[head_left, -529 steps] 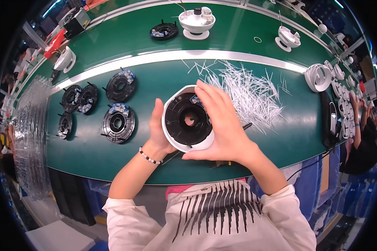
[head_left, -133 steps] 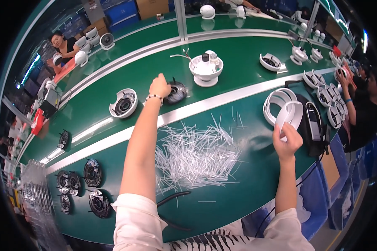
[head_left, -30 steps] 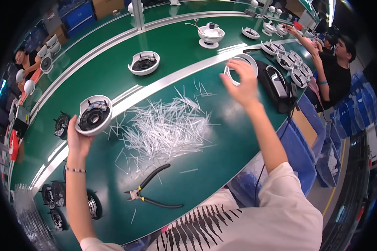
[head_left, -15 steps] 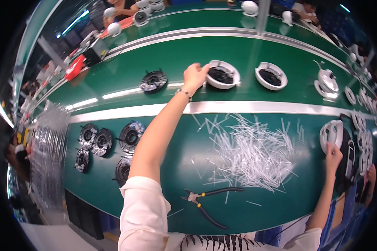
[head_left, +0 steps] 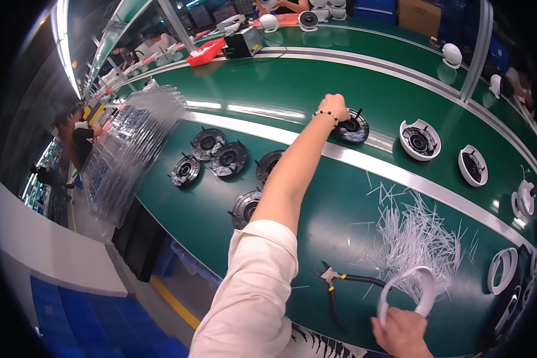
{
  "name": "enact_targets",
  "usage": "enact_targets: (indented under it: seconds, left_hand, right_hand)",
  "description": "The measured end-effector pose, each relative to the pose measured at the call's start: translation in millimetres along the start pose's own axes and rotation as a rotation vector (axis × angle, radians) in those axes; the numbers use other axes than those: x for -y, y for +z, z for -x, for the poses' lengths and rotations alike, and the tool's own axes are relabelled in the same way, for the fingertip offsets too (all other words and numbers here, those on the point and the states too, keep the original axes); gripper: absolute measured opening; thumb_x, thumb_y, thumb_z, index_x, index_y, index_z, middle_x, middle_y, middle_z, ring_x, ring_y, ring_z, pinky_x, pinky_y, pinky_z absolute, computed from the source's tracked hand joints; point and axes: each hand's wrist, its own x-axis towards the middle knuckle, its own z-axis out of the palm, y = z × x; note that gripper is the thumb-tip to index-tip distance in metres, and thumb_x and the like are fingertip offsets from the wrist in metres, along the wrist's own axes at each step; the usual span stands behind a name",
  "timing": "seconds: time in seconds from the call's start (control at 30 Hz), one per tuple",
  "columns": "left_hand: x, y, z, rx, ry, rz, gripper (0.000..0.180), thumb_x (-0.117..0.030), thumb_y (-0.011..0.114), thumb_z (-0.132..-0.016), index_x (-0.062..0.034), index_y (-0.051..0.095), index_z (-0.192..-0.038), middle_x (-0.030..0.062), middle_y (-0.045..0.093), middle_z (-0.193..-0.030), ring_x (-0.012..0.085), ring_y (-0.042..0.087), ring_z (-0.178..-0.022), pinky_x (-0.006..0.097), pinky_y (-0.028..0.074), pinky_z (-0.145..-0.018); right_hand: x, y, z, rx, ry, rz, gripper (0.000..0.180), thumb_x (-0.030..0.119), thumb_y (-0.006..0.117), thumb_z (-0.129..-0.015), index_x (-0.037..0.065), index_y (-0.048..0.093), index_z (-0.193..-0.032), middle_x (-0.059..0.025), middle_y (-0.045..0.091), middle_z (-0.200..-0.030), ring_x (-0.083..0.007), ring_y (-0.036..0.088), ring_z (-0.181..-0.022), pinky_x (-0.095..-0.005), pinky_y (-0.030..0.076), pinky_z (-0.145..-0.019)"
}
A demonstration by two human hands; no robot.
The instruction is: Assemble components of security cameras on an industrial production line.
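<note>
My left hand (head_left: 334, 107) reaches far out over the green belt and closes on the rim of a round black part (head_left: 353, 127), its fingertips partly hidden. Close to the front table edge, my right hand (head_left: 401, 334) grips a white plastic ring (head_left: 427, 291) tilted upright. To the right of the black part stand a white bowl-shaped housing (head_left: 404, 142) with a black disc inside and a second white housing (head_left: 485, 174), also filled with black. Diagonal cutters (head_left: 329, 275) with black-and-yellow handles lie left of the ring.
Clear thin strips (head_left: 420, 235) lie heaped on the table. Several round black parts (head_left: 228, 159) sit at left, some behind my forearm. A stack of clear plastic trays (head_left: 131, 149) stands at the left end. Another white ring (head_left: 503, 271) is at right. People work across the belt.
My view has swung left. My left hand has gone from the white housing to the black part on its left. My right hand has brought a white ring in from the right.
</note>
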Motion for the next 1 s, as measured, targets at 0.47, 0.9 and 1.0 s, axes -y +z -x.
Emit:
enact_targets:
  seconds: [0.47,0.9,1.0]
  left_hand:
    - [-9.3,-21.5,170.9,-0.106,0.106,1.137,0.044,-0.001,0.058,-0.071,0.0022,0.038,-0.110,0.0155,0.054,-0.091,0.0185,0.055,-0.080,0.029,0.046,-0.067]
    - [-45.8,-0.6,306.0,0.197,-0.003,1.898,0.026,-0.004,0.044,-0.084,0.0006,0.040,-0.110,0.0109,0.053,-0.104,0.0181,0.055,-0.094,0.031,0.046,-0.081]
    - [-53.5,11.9,312.7,0.274,-0.002,1.793,0.028,-0.012,0.041,-0.088,-0.0020,0.038,-0.114,0.0111,0.050,-0.110,0.0193,0.051,-0.101,0.033,0.043,-0.086]
  right_hand:
    - [17.0,18.6,-22.6,0.477,0.234,-0.055,0.111,0.037,0.082,-0.038,0.002,0.027,-0.127,-0.0237,0.014,-0.136,-0.0445,0.012,-0.125,-0.0571,0.015,-0.098]
    - [-15.8,44.0,-67.5,-0.562,0.414,-0.482,0.115,0.044,0.082,-0.041,-0.002,0.022,-0.128,-0.0212,0.032,-0.124,-0.0347,0.033,-0.114,-0.0431,0.026,-0.096]
    - [-7.1,56.6,-76.6,-0.481,0.459,-0.207,0.121,0.046,0.081,-0.042,0.000,0.015,-0.132,-0.0246,0.021,-0.132,-0.0377,0.022,-0.122,-0.0450,0.022,-0.100]
